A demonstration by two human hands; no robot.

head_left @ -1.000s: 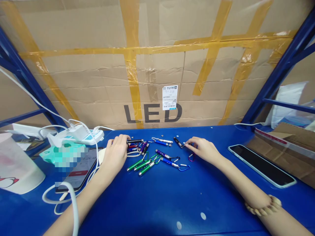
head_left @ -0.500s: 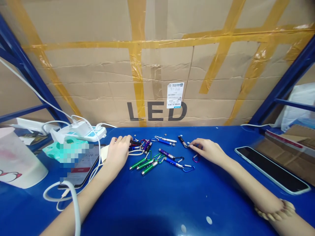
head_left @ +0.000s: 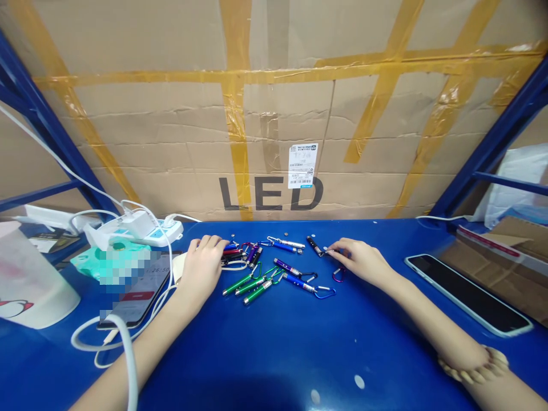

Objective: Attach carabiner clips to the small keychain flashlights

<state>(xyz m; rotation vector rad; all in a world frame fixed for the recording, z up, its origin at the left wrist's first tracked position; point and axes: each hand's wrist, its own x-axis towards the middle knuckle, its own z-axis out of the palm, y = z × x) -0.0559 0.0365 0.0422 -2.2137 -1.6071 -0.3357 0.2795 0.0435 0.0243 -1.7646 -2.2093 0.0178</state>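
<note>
Several small metal keychain flashlights with carabiner clips lie in a loose group on the blue tabletop. My left hand is at the group's left edge, its fingers curled down beside a red flashlight; what its fingertips hold is hidden. My right hand pinches the clip end of a black keychain flashlight, which lies tilted at the back. A dark pink clip lies just under that hand. Between the hands are green flashlights, a purple one and a blue one.
A large taped cardboard box walls off the back. Left stand a white cup, a power strip, a teal pack, a phone and a white cable. Right lie another phone and an open carton.
By my left fingertips, the black piece seen earlier no longer shows, and red and blue flashlights are visible there. My right hand keeps its pinch at the black flashlight. The view shifts slightly.
</note>
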